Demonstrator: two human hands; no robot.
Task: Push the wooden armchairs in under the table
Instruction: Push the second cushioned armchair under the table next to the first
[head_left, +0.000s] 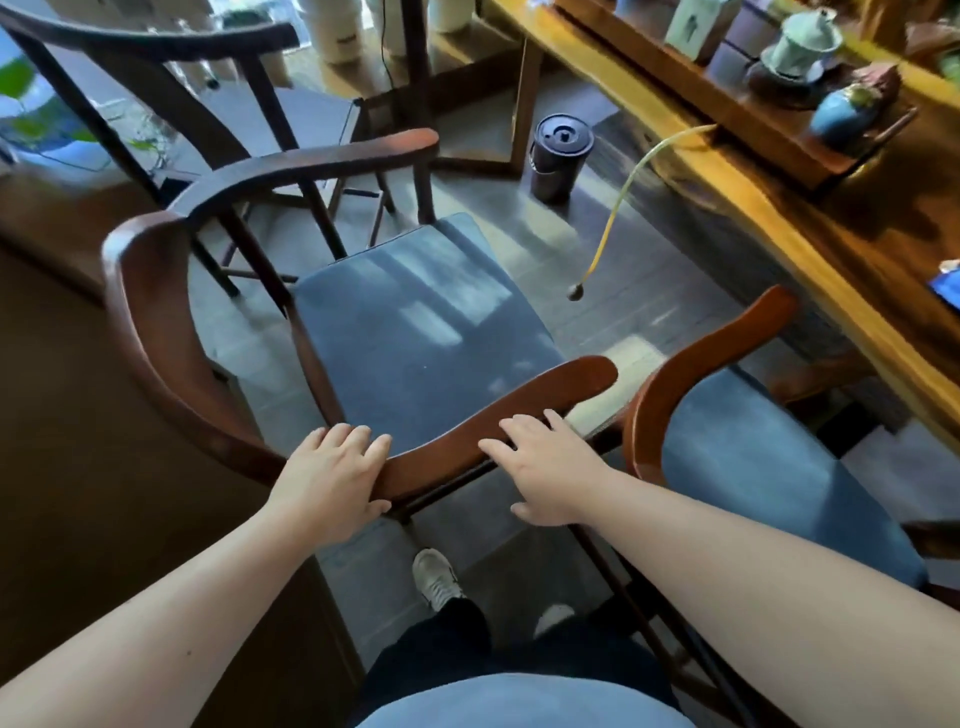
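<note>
Head view. Three wooden armchairs are visible, each with a curved, polished horseshoe rail and a flat seat. My left hand (332, 480) grips the near rail of the middle armchair (156, 322), fingers curled over the top edge and thumb beneath. My right hand (545, 467) lies flat on the same rail's broad, paddle-shaped end, fingers spread and closed on nothing. This chair's reddish-brown wood is smooth and glossy; its blue seat cushion (415, 332) looks like soft napped fabric, streaked with pale light. It stands on the grey plank floor (649, 280), clear of the table (810, 228), not yet under it. The second armchair (717, 358), to the right, has the same blue cushion; its far side is cut off by the frame edge. The third armchair (156, 47), darker and farther back, is partly cropped at the top. The table is a thick slab of glossy amber wood with an uneven edge; its surface is motion-blurred. On it sits a long wooden tea tray (727, 114) bearing ceramic vessels, their details indistinct. A yellow hose (618, 208) hangs from the tray. One dark cylindrical lidded bucket (558, 156) stands below. One pale shoe (436, 577) shows clearly; the other is half hidden.
</note>
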